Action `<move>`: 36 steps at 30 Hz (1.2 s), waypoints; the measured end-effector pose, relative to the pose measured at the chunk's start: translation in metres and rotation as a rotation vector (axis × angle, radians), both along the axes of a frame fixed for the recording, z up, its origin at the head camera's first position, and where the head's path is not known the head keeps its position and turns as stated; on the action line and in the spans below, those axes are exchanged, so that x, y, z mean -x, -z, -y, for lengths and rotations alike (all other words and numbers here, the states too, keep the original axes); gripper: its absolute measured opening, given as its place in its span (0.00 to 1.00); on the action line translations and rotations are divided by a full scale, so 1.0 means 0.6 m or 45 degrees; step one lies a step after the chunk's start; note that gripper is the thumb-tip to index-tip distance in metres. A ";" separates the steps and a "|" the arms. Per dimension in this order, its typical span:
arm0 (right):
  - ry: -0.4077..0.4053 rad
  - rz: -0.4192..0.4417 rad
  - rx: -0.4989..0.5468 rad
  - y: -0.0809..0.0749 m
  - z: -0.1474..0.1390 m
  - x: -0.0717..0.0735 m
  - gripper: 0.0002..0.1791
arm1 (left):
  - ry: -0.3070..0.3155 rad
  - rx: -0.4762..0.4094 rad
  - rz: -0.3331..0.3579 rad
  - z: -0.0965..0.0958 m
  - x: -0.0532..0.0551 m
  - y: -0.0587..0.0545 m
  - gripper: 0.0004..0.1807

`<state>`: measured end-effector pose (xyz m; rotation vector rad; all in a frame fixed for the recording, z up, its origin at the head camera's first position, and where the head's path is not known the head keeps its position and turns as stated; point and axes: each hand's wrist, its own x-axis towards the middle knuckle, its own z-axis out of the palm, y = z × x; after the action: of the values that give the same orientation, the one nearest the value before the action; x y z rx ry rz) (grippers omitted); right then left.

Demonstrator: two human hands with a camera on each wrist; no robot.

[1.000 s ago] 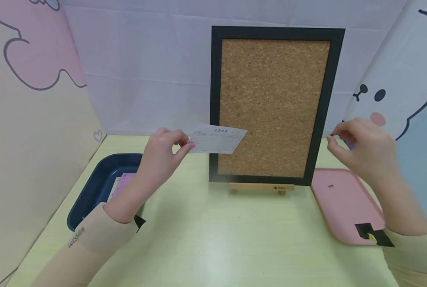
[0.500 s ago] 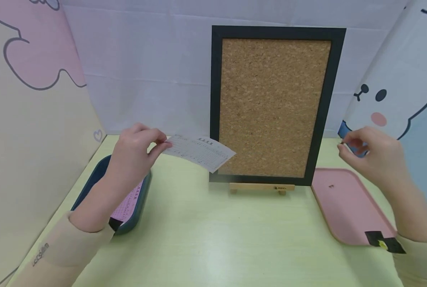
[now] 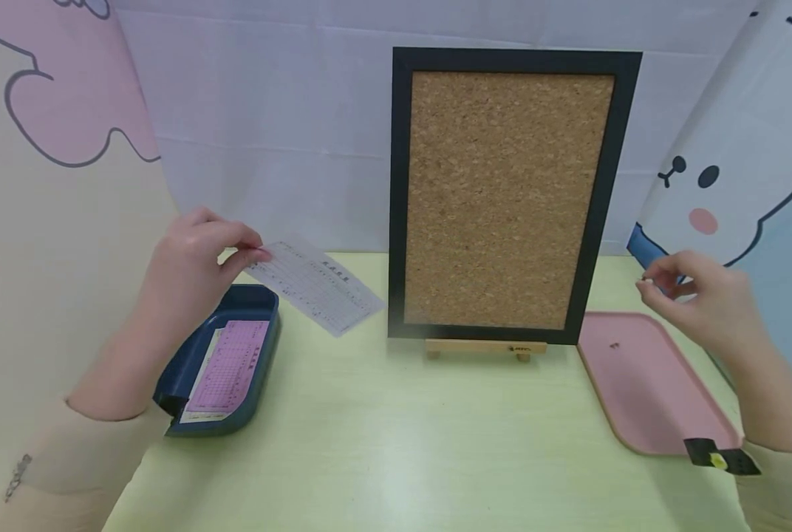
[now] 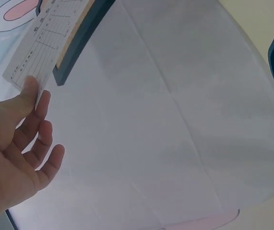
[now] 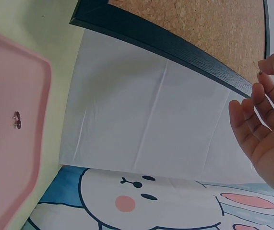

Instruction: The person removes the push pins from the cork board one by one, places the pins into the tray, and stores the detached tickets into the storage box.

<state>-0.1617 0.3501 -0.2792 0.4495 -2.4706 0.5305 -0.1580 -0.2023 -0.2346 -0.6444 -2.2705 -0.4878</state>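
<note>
In the head view my left hand (image 3: 196, 258) pinches a white printed paper slip (image 3: 323, 284) between thumb and fingertips at one end. The slip slants down to the right, apart from the corkboard (image 3: 509, 199). In the left wrist view the thumb lies over the slip's (image 4: 48, 40) printed face. My right hand (image 3: 708, 299) is to the right of the board and pinches a tiny thumbtack (image 5: 260, 73), mostly hidden by the fingertips. Below that hand, two thumbtacks (image 5: 17, 120) lie on the pink tray (image 3: 655, 391).
The black-framed corkboard leans upright on a wooden stand (image 3: 485, 346) at the back of the table (image 3: 396, 443). A dark blue tray (image 3: 263, 369) at the left holds pink (image 3: 230, 366) and pale printed slips. A white cloth (image 3: 270, 111) hangs behind.
My left hand has moved left, carrying the paper slip away from the front of the corkboard; the slip now tilts down. My right hand has shifted slightly right and down, still pinching the thumbtack.
</note>
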 end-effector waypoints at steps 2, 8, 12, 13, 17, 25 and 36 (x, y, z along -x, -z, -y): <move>0.026 0.067 0.020 0.004 -0.002 -0.001 0.09 | 0.005 0.023 -0.007 0.011 0.005 -0.002 0.08; 0.034 0.170 0.116 0.020 -0.012 0.003 0.07 | -0.014 0.126 0.048 0.041 0.024 -0.004 0.10; 0.051 0.240 0.148 0.032 -0.026 0.008 0.06 | -0.057 0.201 0.139 0.059 0.038 -0.004 0.09; 0.059 0.265 0.158 0.035 -0.030 0.009 0.06 | -0.072 0.222 0.166 0.063 0.041 -0.004 0.08; 0.077 0.362 0.180 0.049 -0.043 0.014 0.07 | -0.111 0.296 0.266 0.081 0.051 -0.004 0.09; 0.094 0.511 0.141 0.077 -0.060 0.017 0.09 | -0.151 0.417 0.443 0.116 0.074 0.001 0.10; 0.081 0.633 0.072 0.110 -0.073 0.028 0.10 | -0.182 0.569 0.652 0.152 0.093 0.016 0.09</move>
<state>-0.1785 0.3940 -0.3449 0.2327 -2.9188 0.7574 -0.2136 -0.2934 -0.2442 -0.6119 -2.9291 -0.0680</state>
